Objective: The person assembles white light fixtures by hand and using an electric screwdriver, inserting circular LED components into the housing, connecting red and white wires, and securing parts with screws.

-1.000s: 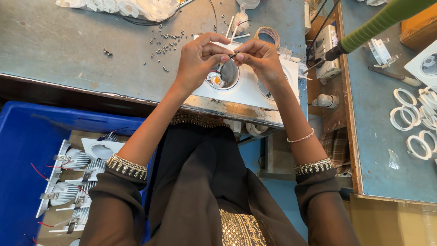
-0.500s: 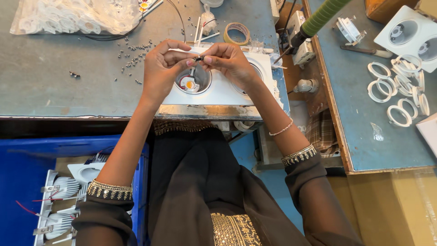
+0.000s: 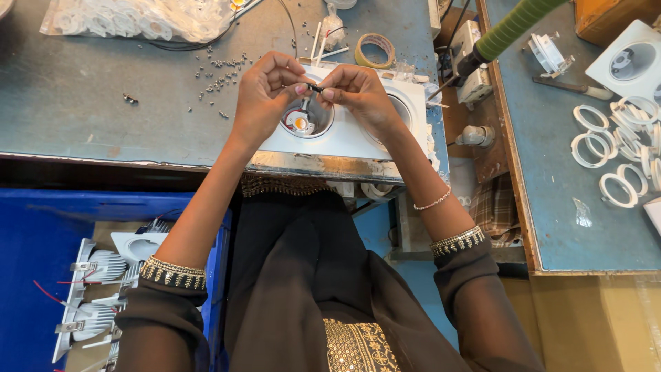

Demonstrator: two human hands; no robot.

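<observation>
Both hands have stayed together over the white light frame [image 3: 344,134] on the table. Left hand [image 3: 265,96] and right hand [image 3: 358,93] are curled, pinching a small dark piece [image 3: 315,88] above its round hole. Down left, a blue bin [image 3: 41,275] holds white light parts [image 3: 96,289].

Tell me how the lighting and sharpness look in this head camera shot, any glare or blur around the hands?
Head view: even, soft daylight, no harsh glare; the left hand and right hand look sharp, casting faint shadows on the white twin-hole light housing. The small dark part pinched between the fingers is too tiny to resolve. Edges bow slightly from wide-angle distortion.
</observation>
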